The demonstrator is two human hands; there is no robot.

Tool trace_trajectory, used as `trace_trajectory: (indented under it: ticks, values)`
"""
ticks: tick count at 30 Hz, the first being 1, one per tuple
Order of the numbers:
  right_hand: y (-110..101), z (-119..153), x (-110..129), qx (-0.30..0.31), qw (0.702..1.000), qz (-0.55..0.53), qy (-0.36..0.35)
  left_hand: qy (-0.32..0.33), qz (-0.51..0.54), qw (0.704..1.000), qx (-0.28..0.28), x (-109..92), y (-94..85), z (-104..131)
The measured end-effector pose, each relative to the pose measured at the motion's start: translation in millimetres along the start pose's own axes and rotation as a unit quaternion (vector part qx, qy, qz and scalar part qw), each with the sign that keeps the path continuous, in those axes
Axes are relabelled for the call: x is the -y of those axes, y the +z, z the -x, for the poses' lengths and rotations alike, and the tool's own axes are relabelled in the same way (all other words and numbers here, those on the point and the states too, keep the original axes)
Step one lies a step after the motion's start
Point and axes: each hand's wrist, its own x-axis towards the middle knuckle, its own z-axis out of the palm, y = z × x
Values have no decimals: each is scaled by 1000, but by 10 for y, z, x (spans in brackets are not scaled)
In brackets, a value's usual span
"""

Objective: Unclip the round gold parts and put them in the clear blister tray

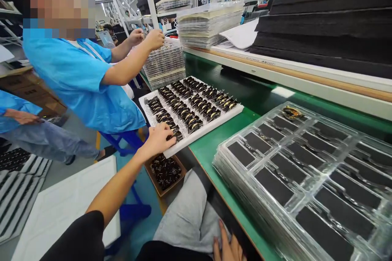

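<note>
My left hand [159,138] is at the near-left corner of a white foam tray [200,133], its fingers curled down onto a small black component among the rows. The fingers partly hide that piece. Rows of black components [180,108] with thin metal leads and pale middles fill the tray. My right hand [228,246] lies on my grey trouser leg at the bottom edge, fingers stretched out and holding nothing. To its right stands a stack of clear plastic trays [254,167] with black inserts; a small coil of dark and orange wire [292,112] sits in the far pocket.
Below the tray, a cardboard box [183,179] holds loose black parts. A co-worker in blue [82,77] works at a tall tray stack [165,65] beyond. Black foam sheets [324,24] crowd the shelf at right. A white panel [79,200] lies at lower left.
</note>
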Motion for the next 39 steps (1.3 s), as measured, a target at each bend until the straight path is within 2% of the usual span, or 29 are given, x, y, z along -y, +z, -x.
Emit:
trace_trajectory:
  ticks: [2, 4, 6, 8, 9, 11, 12, 13, 14, 15, 16, 19, 20, 21, 22, 24, 26, 28, 32, 33, 36, 39]
  values:
    - [20, -43, 55, -25, 997, -15, -75, 18, 83, 996, 21, 103, -70, -80]
    - [-70, -102, 199, -44, 984, -69, -161, 24, 160, 986, 26, 197, -140, -146]
    - [-287, -153, 469, -48, 966, -134, -214, 2, 231, 973, 4, 241, -196, -172]
    - [-593, -208, 850, -30, 949, -215, -227, -50, 346, 937, -16, 211, -220, -134]
    - [-755, -247, 1062, -21, 939, -263, -222, -85, 429, 899, -13, 165, -214, -84]
    - [-1043, -363, 1476, 9, 905, -368, -214, -158, 598, 785, 26, 25, -163, 75]
    - [-1154, -440, 1658, 17, 880, -430, -202, -187, 660, 726, 55, -61, -120, 179]
    - [-1238, -526, 1814, 14, 849, -496, -183, -206, 700, 679, 80, -153, -68, 292]
    - [-1296, -616, 1940, 8, 813, -560, -159, -215, 721, 653, 93, -247, -11, 407]
    - [-1329, -706, 2036, 3, 779, -612, -139, -212, 724, 650, 93, -337, 46, 520]
    - [-1342, -791, 2105, 6, 749, -651, -121, -195, 710, 672, 82, -422, 100, 623]
    - [-1304, -977, 2191, 79, 686, -720, -76, -99, 584, 806, 20, -623, 229, 855]
    - [-1281, -1011, 2196, 115, 660, -741, -49, -65, 533, 844, 9, -670, 265, 906]
    - [-1257, -1030, 2195, 147, 628, -764, -13, -36, 494, 869, 4, -706, 302, 947]
    - [-1234, -1037, 2191, 168, 594, -786, 27, -16, 472, 881, 4, -731, 343, 980]
    - [-1194, -1025, 2168, 178, 534, -820, 99, 3, 468, 884, -5, -758, 447, 1032]
    - [-1161, -994, 2126, 170, 499, -837, 142, -12, 478, 878, -34, -760, 573, 1072]
    - [-1129, -962, 2068, 174, 490, -840, 159, -48, 500, 863, -58, -751, 700, 1108]
    - [-1059, -939, 1967, 224, 524, -813, 118, -80, 588, 802, -68, -718, 864, 1176]
    - [-1040, -942, 1957, 230, 533, -808, 105, -75, 587, 803, -70, -704, 878, 1192]
    - [-979, -956, 1976, 236, 545, -799, 95, -62, 528, 842, -87, -638, 874, 1236]
    - [-904, -949, 2050, 237, 543, -799, 103, -117, 484, 858, -128, -537, 852, 1282]
